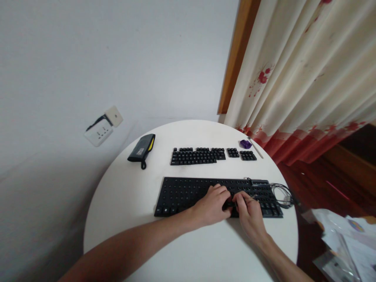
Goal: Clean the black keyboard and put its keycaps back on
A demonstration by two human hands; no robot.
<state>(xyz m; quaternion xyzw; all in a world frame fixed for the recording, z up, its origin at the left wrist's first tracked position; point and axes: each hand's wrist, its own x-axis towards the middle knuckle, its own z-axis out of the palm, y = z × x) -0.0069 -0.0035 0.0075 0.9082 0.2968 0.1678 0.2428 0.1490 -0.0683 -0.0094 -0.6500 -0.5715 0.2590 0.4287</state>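
A black keyboard (188,192) lies across the white table, with many keycaps off its left and middle part and bare key stems showing. Over its middle, my left hand (216,201) is closed, with a small black piece (226,205) at its thumb and fingertips that looks like a keycap. Close beside it, my right hand (248,211) pinches a thin wire tool (255,197), perhaps a keycap puller; most of it is hidden by the fingers. Behind the keyboard, loose black keycaps (194,157) lie in rows, with smaller groups of keycaps (248,156) to the right.
A grey pouch (142,148) with a strap sits at the table's left. At the right back are a crumpled purple thing (245,144) and a white stick-like thing (257,148). The coiled cable (283,196) lies by the right edge. Plastic bags (346,239) are beyond the table.
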